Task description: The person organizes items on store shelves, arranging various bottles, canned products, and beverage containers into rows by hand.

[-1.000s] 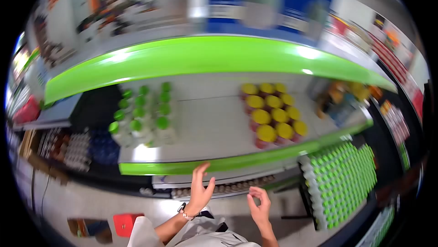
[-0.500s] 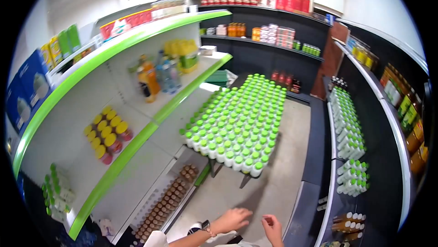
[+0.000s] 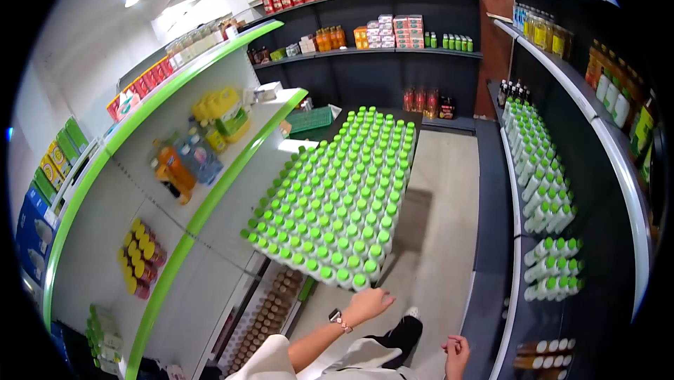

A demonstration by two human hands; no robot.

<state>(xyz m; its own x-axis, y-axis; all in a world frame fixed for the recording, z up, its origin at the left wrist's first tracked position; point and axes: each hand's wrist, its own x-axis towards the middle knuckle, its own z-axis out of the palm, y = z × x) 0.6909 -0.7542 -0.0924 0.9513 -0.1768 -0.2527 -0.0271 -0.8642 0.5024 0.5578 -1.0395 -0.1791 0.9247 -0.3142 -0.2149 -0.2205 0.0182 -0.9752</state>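
Low in the view, my left hand (image 3: 372, 305), with a watch (image 3: 335, 315) and a bracelet on its wrist, reaches forward with fingers loosely bent and nothing in them. It is just below the nearest corner of a large block of white bottles with green caps (image 3: 330, 204), which stand upright in close rows on a dark table. I cannot tell if the fingertips touch a bottle. My right hand (image 3: 457, 353) hangs at the lower right, beside the right-hand shelf, its fingers loosely curled and apart from the thumb, holding nothing.
Left, a white shelf with a green edge (image 3: 203, 222) carries yellow-lidded jars (image 3: 142, 257) and drink bottles (image 3: 175, 162). On the right shelf stand more green-capped bottles (image 3: 537, 162). Dark back shelves (image 3: 365, 85) hold cans and boxes. Brown-capped bottles (image 3: 263, 317) fill the low left shelf.
My view has moved forward, bringing the bottle-covered table closer. My left hand has come up near its front corner. My right hand has moved to the right, away from the left.
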